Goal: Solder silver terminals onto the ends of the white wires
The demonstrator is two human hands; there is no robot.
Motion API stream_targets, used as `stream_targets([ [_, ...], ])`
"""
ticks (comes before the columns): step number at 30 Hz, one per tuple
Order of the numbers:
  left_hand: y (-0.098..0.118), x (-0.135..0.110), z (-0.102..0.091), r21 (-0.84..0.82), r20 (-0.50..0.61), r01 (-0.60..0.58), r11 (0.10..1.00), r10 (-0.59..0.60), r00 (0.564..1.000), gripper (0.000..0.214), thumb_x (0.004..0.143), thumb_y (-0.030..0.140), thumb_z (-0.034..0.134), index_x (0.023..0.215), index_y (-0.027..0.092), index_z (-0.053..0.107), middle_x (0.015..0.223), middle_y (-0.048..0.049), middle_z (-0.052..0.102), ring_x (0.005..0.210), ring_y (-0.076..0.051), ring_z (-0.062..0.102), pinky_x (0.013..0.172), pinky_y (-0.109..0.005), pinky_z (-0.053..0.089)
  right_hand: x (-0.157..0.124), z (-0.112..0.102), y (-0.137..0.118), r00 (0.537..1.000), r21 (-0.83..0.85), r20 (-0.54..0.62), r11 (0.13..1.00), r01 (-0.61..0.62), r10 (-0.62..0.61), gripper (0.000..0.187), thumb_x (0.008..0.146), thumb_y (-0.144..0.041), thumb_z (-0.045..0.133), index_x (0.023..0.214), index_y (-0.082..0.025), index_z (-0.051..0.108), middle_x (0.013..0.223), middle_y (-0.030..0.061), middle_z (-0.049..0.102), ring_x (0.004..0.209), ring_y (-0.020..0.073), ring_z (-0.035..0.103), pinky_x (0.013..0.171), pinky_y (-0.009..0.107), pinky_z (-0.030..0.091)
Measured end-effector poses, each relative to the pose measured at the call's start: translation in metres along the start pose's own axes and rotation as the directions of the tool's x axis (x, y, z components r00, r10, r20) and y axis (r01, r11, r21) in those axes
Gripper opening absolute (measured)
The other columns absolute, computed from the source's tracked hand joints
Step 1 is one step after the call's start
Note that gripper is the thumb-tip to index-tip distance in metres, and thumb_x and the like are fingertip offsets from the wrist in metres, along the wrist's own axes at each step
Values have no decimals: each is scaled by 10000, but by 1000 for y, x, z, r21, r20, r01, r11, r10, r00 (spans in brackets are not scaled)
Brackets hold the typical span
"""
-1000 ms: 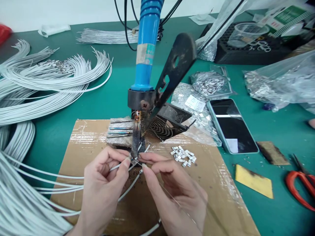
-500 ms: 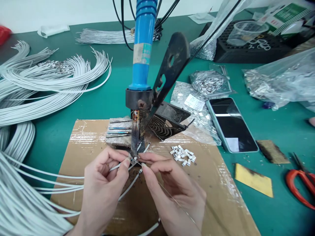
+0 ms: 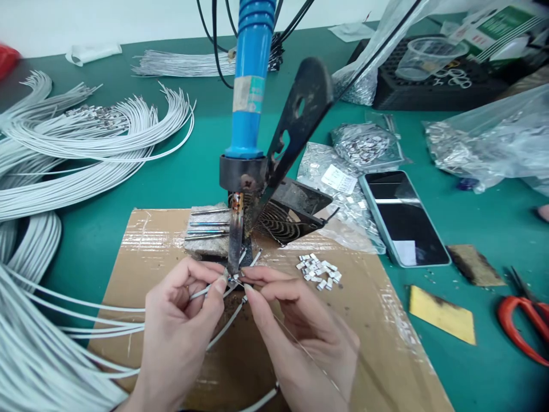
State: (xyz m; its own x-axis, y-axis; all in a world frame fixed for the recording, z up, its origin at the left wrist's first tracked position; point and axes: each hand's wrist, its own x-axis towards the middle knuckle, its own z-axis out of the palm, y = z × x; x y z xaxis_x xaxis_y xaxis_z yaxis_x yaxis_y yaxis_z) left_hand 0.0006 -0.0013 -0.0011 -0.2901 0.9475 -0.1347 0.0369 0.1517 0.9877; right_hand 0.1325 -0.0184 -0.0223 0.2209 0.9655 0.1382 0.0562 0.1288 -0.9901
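My left hand point(image 3: 180, 326) is closed, pinching a white cable point(image 3: 199, 293) between thumb and fingertips, with the cable's end just under the soldering iron's tip point(image 3: 234, 246). A tiny metal piece point(image 3: 235, 277) shows at that spot; its joint with the cable is too small to make out. Between the thumb and forefinger of my right hand point(image 3: 309, 326) runs a thin solder wire point(image 3: 309, 353), its front end reaching the same spot. The blue-handled soldering iron point(image 3: 246, 129) is clamped upright, tip down, in a black stand point(image 3: 300, 109). Other white cable ends lie behind and below my fingertips.
Small metal terminals point(image 3: 319, 271) lie piled on the cardboard point(image 3: 369, 343). Bundles of white cables point(image 3: 51, 355) fill the left side. To the right are a phone point(image 3: 405, 217), a yellow sponge point(image 3: 442, 315), red-handled scissors point(image 3: 518, 326) and bags of metal parts point(image 3: 364, 143).
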Motion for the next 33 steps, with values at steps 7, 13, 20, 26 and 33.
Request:
stream_targets([
  [7,0,2,2,5,15,8,1000,-8,1000,167,767,63,769,713,216,730,764,59,777,669,-46,719,658,-62,539,0,1,3,1000,3,-9,1000,12,-12,192,929,-103,722,818,-253,678,1010,-41,814,956,100,773,871,168,589],
  [13,0,1,1,-13,16,-4,1000,4,1000,168,765,66,779,702,215,734,778,52,786,689,-47,734,686,-59,547,1,1,2,1000,19,-7,999,26,-26,192,932,-96,719,832,-256,682,1019,-45,810,972,94,767,877,160,585],
  [20,0,3,2,-16,29,2,1000,-1,1000,177,739,51,784,690,215,736,752,63,768,681,-46,742,691,-57,552,1,2,5,999,3,-15,999,38,-38,197,927,-93,724,818,-250,677,1002,-40,813,951,94,773,862,153,584],
  [26,2,2,0,6,37,-8,1000,7,999,170,719,59,794,680,214,737,732,58,767,659,-57,736,676,-74,561,0,2,4,999,-14,-30,999,41,-42,184,931,-110,728,827,-256,686,1000,-49,809,932,86,767,846,147,578],
  [33,3,0,3,2,-16,15,1000,-14,1000,145,733,89,786,681,213,733,734,44,779,624,-60,693,631,-86,552,3,4,4,998,-10,-34,999,47,-47,188,924,-99,734,829,-258,699,1016,-56,812,931,82,765,867,152,582],
])
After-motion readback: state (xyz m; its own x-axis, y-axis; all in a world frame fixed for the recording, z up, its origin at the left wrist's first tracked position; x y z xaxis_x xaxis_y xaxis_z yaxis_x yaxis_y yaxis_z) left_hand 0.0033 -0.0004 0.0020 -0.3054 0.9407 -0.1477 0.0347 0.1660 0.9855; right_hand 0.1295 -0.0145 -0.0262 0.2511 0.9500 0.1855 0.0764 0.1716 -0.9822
